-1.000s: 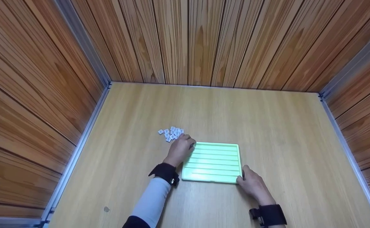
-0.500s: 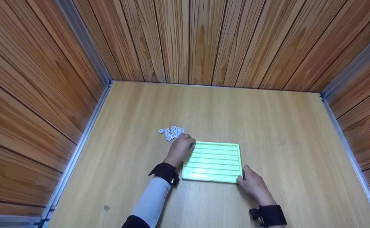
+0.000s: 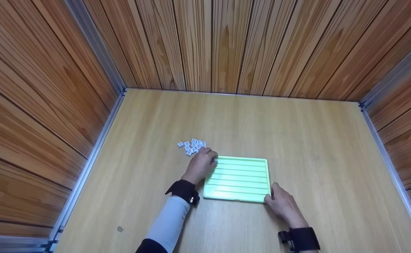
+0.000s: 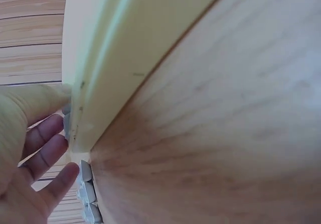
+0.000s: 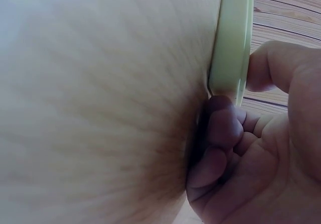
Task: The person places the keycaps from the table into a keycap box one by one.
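A light green ridged tray [image 3: 237, 180] lies flat on the table, with a raised rim and parallel ridges. My left hand [image 3: 200, 164] grips its far left corner. In the left wrist view the left thumb [image 4: 47, 99] lies against the tray wall [image 4: 118, 66], fingers curving in at the corner beside small white tiles [image 4: 88, 194]. At the near right corner my right hand [image 3: 282, 203] grips the tray; in the right wrist view its thumb [image 5: 266, 68] presses the rim and the other fingers curl low against the side wall [image 5: 230, 43].
Several small white tiles with dark marks [image 3: 192, 146] lie loosely grouped beyond the tray's far left corner, partly hidden by the left hand. Wood-panelled walls [image 3: 223, 45] with metal edging [image 3: 96, 147] enclose the table [image 3: 314, 140] at the back and sides.
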Motion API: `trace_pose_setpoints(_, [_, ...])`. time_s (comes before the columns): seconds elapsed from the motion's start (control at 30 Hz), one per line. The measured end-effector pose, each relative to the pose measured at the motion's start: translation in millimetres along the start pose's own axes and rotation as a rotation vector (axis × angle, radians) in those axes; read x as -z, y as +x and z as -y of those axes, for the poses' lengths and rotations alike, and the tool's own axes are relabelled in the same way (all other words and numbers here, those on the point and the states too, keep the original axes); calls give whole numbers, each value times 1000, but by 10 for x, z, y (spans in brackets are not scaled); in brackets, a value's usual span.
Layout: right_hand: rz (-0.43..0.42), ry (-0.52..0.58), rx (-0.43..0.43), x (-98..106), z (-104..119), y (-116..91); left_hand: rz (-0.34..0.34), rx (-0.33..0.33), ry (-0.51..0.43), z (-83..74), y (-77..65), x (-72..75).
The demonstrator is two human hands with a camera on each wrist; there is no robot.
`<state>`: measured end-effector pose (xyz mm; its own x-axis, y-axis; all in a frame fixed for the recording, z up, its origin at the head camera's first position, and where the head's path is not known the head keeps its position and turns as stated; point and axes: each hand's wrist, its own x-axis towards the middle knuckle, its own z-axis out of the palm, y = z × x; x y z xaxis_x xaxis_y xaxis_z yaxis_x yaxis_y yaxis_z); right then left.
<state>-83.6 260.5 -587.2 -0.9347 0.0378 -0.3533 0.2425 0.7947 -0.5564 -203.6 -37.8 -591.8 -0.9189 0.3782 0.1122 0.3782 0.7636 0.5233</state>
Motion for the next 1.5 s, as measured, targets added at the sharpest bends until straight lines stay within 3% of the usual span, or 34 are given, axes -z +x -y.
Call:
trace_pose_setpoints(0.43, [18, -10, -10, 7, 2, 4, -97, 77, 62, 245, -30, 182])
trace_pose_setpoints(0.7, [18, -2, -18, -8, -7, 16, -172, 76, 80, 409, -91, 303])
trace_pose_setpoints(0.87, [20, 2, -32, -4, -4, 14, -153, 117, 56, 497, -110, 371])
trace_pose_setpoints(1.2, [10, 0, -7, -6, -10, -10, -96, 273, 26, 708, -109, 440])
trace_pose_setpoints(1.5, [-3, -3, -1, -11, -6, -9, -46, 322, 40, 808, -74, 447])
